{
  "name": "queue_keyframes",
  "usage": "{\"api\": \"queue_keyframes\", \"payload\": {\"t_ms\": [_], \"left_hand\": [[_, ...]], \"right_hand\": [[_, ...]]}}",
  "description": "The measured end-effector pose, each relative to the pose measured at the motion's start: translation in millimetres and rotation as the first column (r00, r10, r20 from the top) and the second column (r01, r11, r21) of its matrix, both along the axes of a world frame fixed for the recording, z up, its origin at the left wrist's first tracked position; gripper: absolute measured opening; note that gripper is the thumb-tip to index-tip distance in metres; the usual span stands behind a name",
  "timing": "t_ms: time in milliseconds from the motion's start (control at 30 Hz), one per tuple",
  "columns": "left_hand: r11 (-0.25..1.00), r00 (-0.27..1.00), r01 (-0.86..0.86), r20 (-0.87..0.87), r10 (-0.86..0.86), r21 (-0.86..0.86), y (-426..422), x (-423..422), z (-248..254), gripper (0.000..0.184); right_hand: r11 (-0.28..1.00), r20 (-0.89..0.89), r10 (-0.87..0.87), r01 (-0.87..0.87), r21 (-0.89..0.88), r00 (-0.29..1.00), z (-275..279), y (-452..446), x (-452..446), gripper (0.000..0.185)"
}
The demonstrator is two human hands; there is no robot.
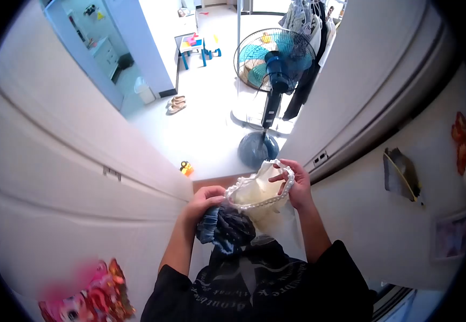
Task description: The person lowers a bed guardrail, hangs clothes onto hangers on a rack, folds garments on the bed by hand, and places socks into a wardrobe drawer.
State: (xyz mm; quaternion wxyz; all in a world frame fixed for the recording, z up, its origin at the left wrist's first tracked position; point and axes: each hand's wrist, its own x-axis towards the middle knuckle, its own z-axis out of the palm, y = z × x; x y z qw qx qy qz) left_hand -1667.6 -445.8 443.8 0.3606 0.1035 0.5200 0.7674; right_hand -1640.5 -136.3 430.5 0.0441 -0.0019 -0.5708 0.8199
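Note:
A cream-white garment with a pearl-beaded opening (262, 204) is held in front of my chest, its opening spread and facing up. My left hand (207, 203) is closed on the left end of the beaded edge. Below that hand hangs a dark blue denim garment (227, 228) with a gathered, lighter band; whether the same fingers grip it or it rests on the wrist is unclear. On the right side, my right hand (295, 185) grips the beaded edge, with some fingers reaching inside the opening. The lower part of the white garment is partly hidden.
Door panels flank me at left (82, 161) and right (362, 96). Beyond the doorway stands a floor fan (277, 70) beside a rack of hanging clothes (313, 32). Sandals (176, 104), a yellow toy (186, 168) and a small table (192, 45) are on the floor.

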Motion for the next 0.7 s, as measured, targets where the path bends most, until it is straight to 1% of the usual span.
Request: {"api": "queue_keyframes", "payload": {"t_ms": [33,133,167,267,300,400,433,533,567,667,700], "left_hand": [[0.998,0.998,0.05,-0.033,-0.049,0.038,-7,-24,1,0.036],[0.991,0.999,-0.026,0.047,0.02,0.131,-14,-84,9,0.045],[0.992,1.0,-0.023,-0.01,0.025,0.123,-14,-106,11,0.049],[0.994,0.989,-0.104,-0.106,0.107,0.037,-11,-159,28,0.044],[0.993,0.984,-0.115,-0.135,0.114,0.003,-5,-174,48,0.039],[0.981,0.953,-0.172,-0.265,0.143,-0.087,-6,-234,53,0.036],[0.978,0.94,-0.186,-0.308,0.148,-0.099,-7,-255,57,0.032],[0.955,0.891,-0.223,-0.439,0.118,-0.197,-10,-320,65,0.029],[0.939,0.849,-0.257,-0.517,0.107,-0.228,-13,-344,68,0.026],[0.911,0.811,-0.312,-0.574,0.108,-0.269,-17,-412,80,0.025],[0.906,0.792,-0.321,-0.603,0.097,-0.276,-21,-433,81,0.025]], "right_hand": [[0.999,0.013,-0.01,0.011,-0.046,1.0,-1,-6,-14,0.032],[0.993,0.006,-0.011,0.011,-0.116,1.0,-6,-25,-60,0.032],[0.988,0.038,-0.002,0.008,-0.155,0.999,-8,-29,-74,0.031],[0.991,-0.026,-0.035,0.032,-0.13,0.999,-13,-37,-111,0.03],[0.994,-0.008,0.004,-0.005,-0.112,1.0,-15,-34,-122,0.029],[0.997,-0.015,0.07,-0.07,-0.025,0.997,-10,-37,-166,0.033],[0.995,-0.028,0.095,-0.095,-0.004,0.995,-3,-38,-180,0.035],[0.995,-0.082,0.032,-0.024,0.093,0.996,-8,-26,-231,0.035],[0.988,-0.059,-0.011,0.02,0.151,0.998,-7,-17,-249,0.033],[0.966,-0.048,-0.179,0.185,0.182,0.983,8,19,-306,0.029],[0.954,-0.039,-0.251,0.254,0.158,0.967,6,34,-326,0.025]]}}
